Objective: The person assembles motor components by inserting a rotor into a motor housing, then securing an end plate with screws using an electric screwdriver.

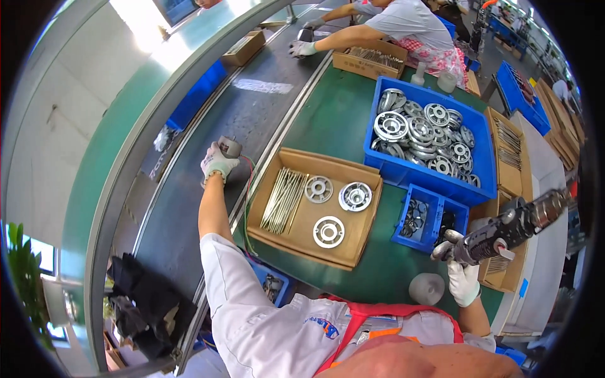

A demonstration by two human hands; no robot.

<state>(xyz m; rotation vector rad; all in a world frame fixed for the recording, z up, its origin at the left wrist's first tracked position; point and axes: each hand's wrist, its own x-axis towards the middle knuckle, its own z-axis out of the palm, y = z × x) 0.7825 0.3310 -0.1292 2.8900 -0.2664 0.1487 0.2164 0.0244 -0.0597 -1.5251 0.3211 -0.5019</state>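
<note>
Out on the dark conveyor belt, my left hand (218, 162), in a white glove, is closed on a small grey cylindrical motor (230, 147) with red and green wires trailing from it. My gloved right hand (463, 280) grips a black power screwdriver (510, 230), held tilted over the bench's right side. Between my hands lies an open cardboard box (340, 257) holding a bundle of long thin metal rods (283, 201). Three round metal end covers sit in it too: one at the top (319, 189), one at the right (355, 196) and one at the front (329, 232).
A big blue bin (432, 183) of metal covers stands beyond the box. A small divided blue bin (435, 217) holds dark rings. Near my right hand is a translucent round piece (426, 288). A co-worker's gloved hand (302, 48) is at the belt's far end.
</note>
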